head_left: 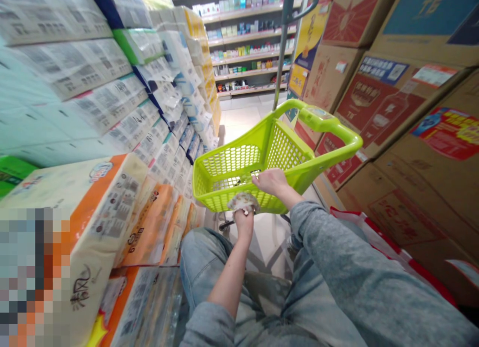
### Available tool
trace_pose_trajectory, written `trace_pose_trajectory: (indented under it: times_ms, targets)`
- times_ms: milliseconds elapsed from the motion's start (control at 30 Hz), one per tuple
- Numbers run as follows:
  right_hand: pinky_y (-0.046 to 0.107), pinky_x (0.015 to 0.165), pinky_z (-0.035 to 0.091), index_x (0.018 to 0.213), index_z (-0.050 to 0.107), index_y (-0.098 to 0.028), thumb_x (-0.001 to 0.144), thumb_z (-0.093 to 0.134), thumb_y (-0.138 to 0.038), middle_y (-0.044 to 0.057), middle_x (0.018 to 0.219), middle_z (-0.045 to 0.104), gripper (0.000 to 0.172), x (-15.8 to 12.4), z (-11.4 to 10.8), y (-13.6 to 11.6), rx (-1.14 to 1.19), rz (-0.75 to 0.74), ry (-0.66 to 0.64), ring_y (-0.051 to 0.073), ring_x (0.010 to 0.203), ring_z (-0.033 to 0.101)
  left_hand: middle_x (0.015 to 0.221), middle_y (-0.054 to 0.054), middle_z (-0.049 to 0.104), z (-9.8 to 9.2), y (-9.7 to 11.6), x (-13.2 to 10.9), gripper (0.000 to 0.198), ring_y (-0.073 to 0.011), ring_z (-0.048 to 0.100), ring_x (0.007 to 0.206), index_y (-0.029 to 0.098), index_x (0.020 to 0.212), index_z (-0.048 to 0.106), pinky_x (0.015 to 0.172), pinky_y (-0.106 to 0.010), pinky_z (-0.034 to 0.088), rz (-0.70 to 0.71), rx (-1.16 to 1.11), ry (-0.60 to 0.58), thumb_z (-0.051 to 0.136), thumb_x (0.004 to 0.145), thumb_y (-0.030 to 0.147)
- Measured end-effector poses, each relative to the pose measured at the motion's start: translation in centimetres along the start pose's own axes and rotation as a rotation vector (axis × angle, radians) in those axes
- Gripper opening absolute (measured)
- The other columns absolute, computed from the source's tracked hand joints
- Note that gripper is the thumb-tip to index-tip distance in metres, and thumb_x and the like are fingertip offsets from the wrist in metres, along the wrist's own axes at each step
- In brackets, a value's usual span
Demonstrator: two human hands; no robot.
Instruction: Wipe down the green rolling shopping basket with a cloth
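A bright green plastic shopping cart with a lattice basket stands in front of my knees, its handle toward the right. My left hand is closed on a crumpled whitish cloth, which lies against the near outer side of the basket. Most of the left fingers are hidden by the cloth. My right hand is wrapped over the basket's near rim, a little above and right of the left hand. The inside of the basket shows only in part.
Stacked tissue packs wall the left side, with orange-banded packs close to my left knee. Cardboard cartons are piled on the right. A red-edged bag lies beside my right arm. Farther off are shelves of small products and a grey pole.
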State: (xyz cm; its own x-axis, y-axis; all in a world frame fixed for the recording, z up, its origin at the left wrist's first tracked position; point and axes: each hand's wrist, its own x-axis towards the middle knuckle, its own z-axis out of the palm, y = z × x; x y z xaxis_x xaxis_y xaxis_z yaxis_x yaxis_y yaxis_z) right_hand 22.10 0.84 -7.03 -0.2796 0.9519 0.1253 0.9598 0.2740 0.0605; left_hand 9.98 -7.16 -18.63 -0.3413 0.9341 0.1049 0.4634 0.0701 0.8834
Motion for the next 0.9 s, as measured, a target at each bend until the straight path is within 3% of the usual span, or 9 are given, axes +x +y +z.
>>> trace_pose_trajectory:
  times_ms: [133,267,433,500,600,667,800,900]
  targets:
    - [0.031,0.072,0.045,0.091,0.076,-0.013,0.095,0.024,-0.045,0.016,0.088,0.073,0.061,-0.1,-0.2,-0.2,-0.008,0.01,-0.03,0.025,0.087,0.068,0.076,-0.008,0.067,-0.2,0.0,0.2,0.018,-0.0202,0.064,0.08,0.016,0.069,0.06,0.075,-0.03,0.048,0.033,-0.093,-0.021,0.055,0.077,0.032]
    - [0.033,0.076,0.046,0.091,0.075,-0.014,0.095,0.014,-0.053,0.016,0.09,0.073,0.073,0.3,-0.8,0.2,0.016,-0.005,-0.117,0.026,0.092,0.067,0.08,-0.008,0.066,-0.3,0.0,0.6,0.015,-0.02,0.063,0.084,0.016,0.073,0.059,0.078,-0.031,0.048,0.052,-0.147,-0.036,0.056,0.077,0.03]
    - [0.026,0.082,0.044,0.106,0.071,-0.023,0.095,0.01,-0.056,0.007,0.11,0.07,0.07,1.9,-3.6,4.4,0.268,-0.188,-0.348,0.019,0.099,0.064,0.084,-0.009,0.066,0.3,0.0,0.8,0.013,-0.0212,0.062,0.087,0.016,0.079,0.06,0.082,-0.034,0.047,0.072,-0.115,-0.042,0.055,0.077,0.027]
    - [0.025,0.083,0.043,0.11,0.069,-0.022,0.095,0.015,-0.056,0.006,0.112,0.069,0.065,2.5,-5.1,7.6,0.241,-0.208,-0.303,0.019,0.101,0.063,0.082,-0.007,0.065,0.5,0.1,0.8,0.012,-0.0209,0.061,0.086,0.017,0.077,0.06,0.083,-0.034,0.047,0.085,-0.08,-0.032,0.055,0.076,0.028]
    - [0.032,0.088,0.041,0.103,0.071,-0.019,0.093,0.022,-0.059,0.011,0.107,0.07,0.064,2.6,-6.3,12.6,-0.031,-0.115,-0.253,0.022,0.103,0.062,0.078,-0.005,0.063,0.6,0.4,0.9,0.013,-0.02,0.06,0.083,0.018,0.073,0.058,0.082,-0.032,0.045,0.097,-0.024,-0.005,0.057,0.076,0.03]
    - [0.031,0.091,0.04,0.095,0.074,-0.018,0.095,0.017,-0.054,0.011,0.113,0.067,0.067,2.1,-6.2,14.8,-0.064,-0.187,-0.242,0.02,0.106,0.06,0.074,-0.004,0.061,0.7,0.7,1.0,0.014,-0.0187,0.059,0.079,0.018,0.071,0.057,0.078,-0.031,0.045,0.101,0.011,0.009,0.056,0.077,0.031]
    - [0.036,0.094,0.037,0.091,0.075,-0.017,0.094,0.02,-0.058,0.013,0.108,0.068,0.068,1.1,-4.9,15.2,-0.158,-0.223,-0.171,0.023,0.103,0.061,0.066,-0.002,0.056,1.5,1.8,1.4,0.015,-0.0163,0.055,0.068,0.018,0.067,0.053,0.07,-0.028,0.044,0.112,0.125,-0.046,0.055,0.078,0.028]
    - [0.037,0.094,0.036,0.095,0.075,-0.018,0.094,0.022,-0.057,0.013,0.104,0.07,0.065,0.9,-4.5,14.1,-0.171,-0.182,-0.172,0.023,0.103,0.061,0.07,-0.004,0.059,2.2,2.9,1.5,0.008,-0.0178,0.057,0.073,0.017,0.069,0.055,0.073,-0.029,0.043,0.14,0.255,-0.09,0.056,0.075,0.022]
